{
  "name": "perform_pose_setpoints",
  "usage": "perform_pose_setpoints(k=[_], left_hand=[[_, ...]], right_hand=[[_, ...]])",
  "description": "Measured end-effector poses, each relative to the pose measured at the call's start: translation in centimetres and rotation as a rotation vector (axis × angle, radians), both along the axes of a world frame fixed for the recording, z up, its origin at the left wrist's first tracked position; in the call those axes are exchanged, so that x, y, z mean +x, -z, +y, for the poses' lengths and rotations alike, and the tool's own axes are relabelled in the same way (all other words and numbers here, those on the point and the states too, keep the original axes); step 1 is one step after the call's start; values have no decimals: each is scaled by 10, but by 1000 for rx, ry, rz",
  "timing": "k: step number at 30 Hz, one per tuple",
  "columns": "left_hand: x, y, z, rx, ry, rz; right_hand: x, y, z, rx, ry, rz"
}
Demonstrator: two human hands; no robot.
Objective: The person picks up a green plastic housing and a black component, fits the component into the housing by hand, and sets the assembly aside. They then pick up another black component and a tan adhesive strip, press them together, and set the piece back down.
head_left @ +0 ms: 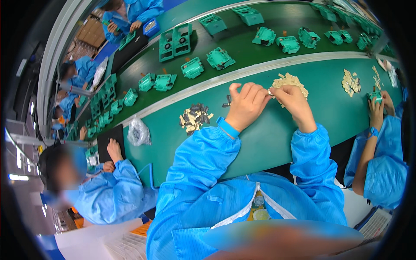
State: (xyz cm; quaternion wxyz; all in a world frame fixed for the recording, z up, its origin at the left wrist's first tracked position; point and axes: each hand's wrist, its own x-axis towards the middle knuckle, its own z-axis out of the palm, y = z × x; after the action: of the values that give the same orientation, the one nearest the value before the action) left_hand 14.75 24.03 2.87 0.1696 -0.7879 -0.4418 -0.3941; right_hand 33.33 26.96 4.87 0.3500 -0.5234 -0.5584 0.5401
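My left hand [248, 106] and my right hand [295, 103] meet over the green bench top, fingertips pinched together. Between them shows a small whitish piece [269, 92], too small to name; both hands grip it. Just behind my right hand lies a heap of small cream-coloured parts [291, 81], partly covered by my fingers. A small black part [226, 102] lies beside my left hand. Further left is a mixed pile of black and cream parts [195, 118]. A blue wristband [228, 128] circles my left wrist.
Beyond the bench rail, a dark green conveyor [242, 47] carries several green fixtures [220, 58]. A clear plastic bag [138, 132] sits left. More cream parts [351, 82] lie right. Co-workers in blue smocks sit at both sides, one holding a green fixture [374, 96].
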Motion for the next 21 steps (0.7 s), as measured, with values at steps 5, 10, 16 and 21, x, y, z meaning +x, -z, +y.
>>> perform_pose_setpoints(k=[5,10,16,21], left_hand=[[-6,-2,-11,-26,-9,40],[-31,-7,-29,-403,30,-30],[-54,9,-88,-734,-170,258],[-75,6,-111,-758,-357,179]], right_hand=[[11,7,3,-27,-81,34],[16,-11,0,161,157,158],[17,-7,2,258,264,244],[17,-3,4,297,253,158]])
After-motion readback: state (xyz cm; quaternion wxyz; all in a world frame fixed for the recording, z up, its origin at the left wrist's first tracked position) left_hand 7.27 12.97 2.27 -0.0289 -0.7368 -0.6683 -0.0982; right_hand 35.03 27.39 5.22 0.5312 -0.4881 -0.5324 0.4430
